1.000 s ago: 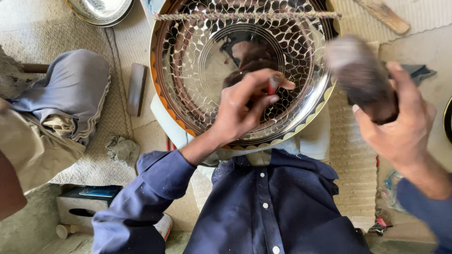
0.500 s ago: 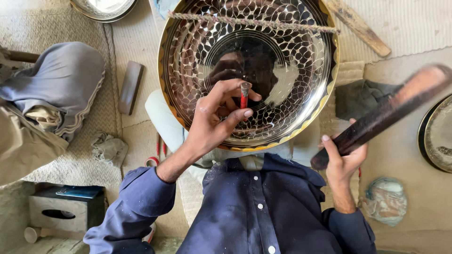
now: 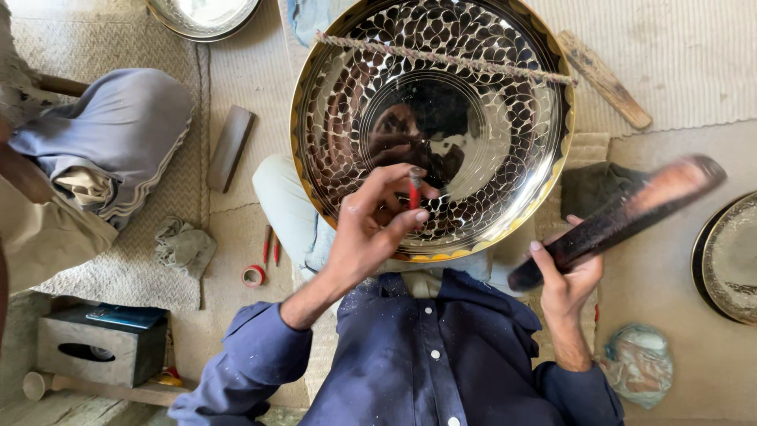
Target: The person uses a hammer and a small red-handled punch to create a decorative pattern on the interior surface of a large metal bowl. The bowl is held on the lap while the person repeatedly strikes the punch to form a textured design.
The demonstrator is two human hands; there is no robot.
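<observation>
Punch [image 3: 414, 188] pinched upright in my left hand [image 3: 364, 237], thumb and forefinger closed on its red shank, tip down on the lower inner wall of the big brass dish [image 3: 331, 95]. Right hand [image 3: 569, 278] has a full-fist grip on the dark wooden striker [image 3: 619, 221], raised off to the right and motion-blurred, well apart from the punch head.

Dish sits tilted in my lap, leaning away from me, a rope-wrapped stick [image 3: 445, 57] across its upper rim; leaf pattern already covers most of the wall.

How I'd run this step, my judgement:
- seat the tip on the pattern line before the blow
- hold the punch square to the curved wall, or it skids and scars the polish
- land the striker flat on the punch head, clear of my fingertips
- light, even blows so the marks match their neighbours
- brace the dish with my knees, as nothing else seems to be holding it
</observation>
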